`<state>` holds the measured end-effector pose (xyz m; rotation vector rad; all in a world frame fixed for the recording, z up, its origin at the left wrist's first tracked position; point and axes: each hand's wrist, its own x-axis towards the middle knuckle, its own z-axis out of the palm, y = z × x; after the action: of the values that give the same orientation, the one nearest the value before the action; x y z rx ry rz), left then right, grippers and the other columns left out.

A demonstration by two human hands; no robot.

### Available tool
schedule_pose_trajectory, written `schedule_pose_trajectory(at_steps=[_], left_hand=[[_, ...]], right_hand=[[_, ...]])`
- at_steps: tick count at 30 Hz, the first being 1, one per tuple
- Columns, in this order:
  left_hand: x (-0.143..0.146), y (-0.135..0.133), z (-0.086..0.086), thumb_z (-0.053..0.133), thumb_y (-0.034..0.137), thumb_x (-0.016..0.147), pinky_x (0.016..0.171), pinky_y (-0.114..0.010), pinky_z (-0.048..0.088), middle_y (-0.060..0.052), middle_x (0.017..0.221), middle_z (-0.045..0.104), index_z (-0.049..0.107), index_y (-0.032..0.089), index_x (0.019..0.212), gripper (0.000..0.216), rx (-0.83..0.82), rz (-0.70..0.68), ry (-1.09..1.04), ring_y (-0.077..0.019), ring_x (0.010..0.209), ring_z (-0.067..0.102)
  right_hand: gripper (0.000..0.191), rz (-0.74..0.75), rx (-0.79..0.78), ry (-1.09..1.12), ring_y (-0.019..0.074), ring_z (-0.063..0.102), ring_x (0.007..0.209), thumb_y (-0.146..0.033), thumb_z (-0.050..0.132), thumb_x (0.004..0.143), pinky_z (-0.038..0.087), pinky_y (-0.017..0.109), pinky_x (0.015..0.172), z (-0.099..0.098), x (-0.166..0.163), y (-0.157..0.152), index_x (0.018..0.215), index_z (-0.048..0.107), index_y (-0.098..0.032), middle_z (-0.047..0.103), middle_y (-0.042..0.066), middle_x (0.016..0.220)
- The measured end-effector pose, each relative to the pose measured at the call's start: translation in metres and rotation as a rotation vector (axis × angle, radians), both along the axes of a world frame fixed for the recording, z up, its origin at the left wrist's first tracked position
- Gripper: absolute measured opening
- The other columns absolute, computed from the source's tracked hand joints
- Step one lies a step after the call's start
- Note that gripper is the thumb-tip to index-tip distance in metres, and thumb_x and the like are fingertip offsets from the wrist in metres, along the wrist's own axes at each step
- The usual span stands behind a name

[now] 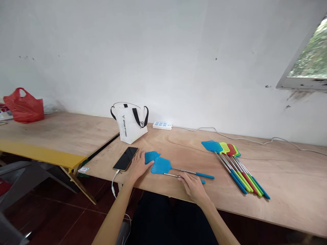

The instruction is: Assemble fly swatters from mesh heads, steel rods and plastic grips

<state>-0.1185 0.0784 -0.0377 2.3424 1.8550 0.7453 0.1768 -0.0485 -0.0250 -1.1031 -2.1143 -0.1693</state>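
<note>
Two blue fly swatters lie in front of me on the wooden table. My left hand [139, 165] rests palm down with fingers spread beside the rear blue swatter head [151, 156]; its thumb reaches the edge of the front blue swatter head [160, 165]. My right hand [192, 185] has its fingers closed on a thin metal shaft [170, 175], whose blue grip shows partly beyond the knuckles. Just behind it lies the other swatter's blue grip [205, 176]. Whether the held shaft joins the rear head is not clear.
Several blue, yellow, red and green fly swatters [237, 166] lie fanned at right. A phone [126, 158] on a white cable lies left of my hand. Behind stand a white bag [131, 126] and a power strip [162, 126]. A red plastic bag [27, 107] sits on the left table.
</note>
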Motion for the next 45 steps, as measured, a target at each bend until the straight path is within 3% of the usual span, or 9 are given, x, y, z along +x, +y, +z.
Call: schedule_pose_trajectory(at_steps=[4,11,17,20,25,30,33,36,45], left_hand=[[-0.001,0.001,0.0,0.053,0.063,0.09,0.111,-0.052,0.035,-0.022,0.149,0.049,0.045,0.015,0.142,0.071,-0.054,-0.045,0.006,-0.0413,0.14,0.043],[-0.002,-0.005,0.02,0.077,0.061,0.071,0.101,-0.055,0.044,-0.025,0.132,0.052,0.037,0.01,0.148,0.101,-0.119,0.05,-0.061,-0.0471,0.125,0.053],[0.0,-0.016,0.051,0.068,0.029,0.083,0.09,-0.044,0.053,-0.017,0.138,0.047,0.038,0.021,0.146,0.07,0.067,0.114,-0.355,-0.0356,0.12,0.061],[0.002,-0.021,0.065,0.071,0.037,0.083,0.087,-0.039,0.053,-0.011,0.122,0.063,0.05,0.021,0.134,0.057,0.178,0.097,-0.582,-0.0301,0.109,0.065],[0.015,-0.033,0.08,0.083,0.053,0.07,0.069,-0.032,0.053,-0.002,0.075,0.068,0.068,0.016,0.084,0.042,0.057,-0.048,-0.869,-0.0213,0.072,0.065],[0.039,-0.041,0.079,0.09,0.05,0.06,0.074,-0.034,0.058,-0.008,0.083,0.075,0.074,0.013,0.08,0.046,-0.209,-0.184,-1.247,-0.0232,0.077,0.07],[0.054,-0.042,0.073,0.086,0.051,0.068,0.074,-0.029,0.057,-0.005,0.085,0.073,0.072,0.015,0.083,0.042,-0.178,-0.167,-1.382,-0.0185,0.078,0.068],[0.065,-0.041,0.067,0.084,0.051,0.072,0.07,-0.025,0.055,-0.002,0.086,0.071,0.068,0.017,0.089,0.041,-0.16,-0.157,-1.425,-0.0153,0.076,0.067],[0.074,-0.046,0.062,0.082,0.056,0.07,0.061,-0.026,0.054,-0.005,0.093,0.071,0.065,0.02,0.102,0.051,-0.282,-0.101,-1.402,-0.0181,0.073,0.069]], right_hand=[[0.032,-0.05,-0.014,-0.012,0.0172,0.072,0.079,-0.033,0.036,0.109,0.046,0.024,0.068,0.003,-0.002,0.0,0.11,0.066,-0.024,0.076,0.004,0.092],[0.03,-0.107,-0.06,-0.006,0.0165,0.072,0.08,-0.032,0.037,0.109,0.045,0.024,0.068,-0.003,0.0,0.001,0.106,0.066,-0.024,0.077,0.004,0.096],[0.03,-0.186,-0.045,0.016,0.0167,0.072,0.082,-0.031,0.038,0.108,0.044,0.024,0.068,-0.007,0.002,0.003,0.11,0.066,-0.023,0.077,0.004,0.098],[0.032,-0.209,-0.033,0.019,0.016,0.072,0.087,-0.028,0.037,0.108,0.046,0.024,0.069,-0.005,0.001,0.003,0.129,0.061,-0.024,0.076,0.005,0.11],[0.036,-0.244,0.031,0.05,0.0172,0.07,0.093,-0.022,0.036,0.107,0.048,0.025,0.073,-0.002,0.001,0.002,0.134,0.06,-0.024,0.075,0.006,0.104],[0.04,-0.259,0.097,0.153,0.0174,0.068,0.094,-0.015,0.035,0.103,0.051,0.026,0.074,-0.005,0.004,0.002,0.134,0.059,-0.023,0.073,0.007,0.108],[0.056,-0.306,0.125,0.112,0.0162,0.065,0.085,-0.006,0.032,0.097,0.048,0.024,0.066,-0.007,0.006,0.002,0.146,0.051,-0.025,0.07,0.006,0.1],[0.07,-0.364,0.124,-0.001,0.0145,0.058,0.071,0.0,0.031,0.09,0.039,0.022,0.055,-0.008,0.006,0.001,0.152,0.045,-0.027,0.061,0.003,0.085],[0.088,-0.396,0.106,-0.142,0.0135,0.055,0.069,0.005,0.034,0.084,0.034,0.022,0.052,-0.008,0.007,0.001,0.162,0.024,-0.034,0.055,0.002,0.084]])
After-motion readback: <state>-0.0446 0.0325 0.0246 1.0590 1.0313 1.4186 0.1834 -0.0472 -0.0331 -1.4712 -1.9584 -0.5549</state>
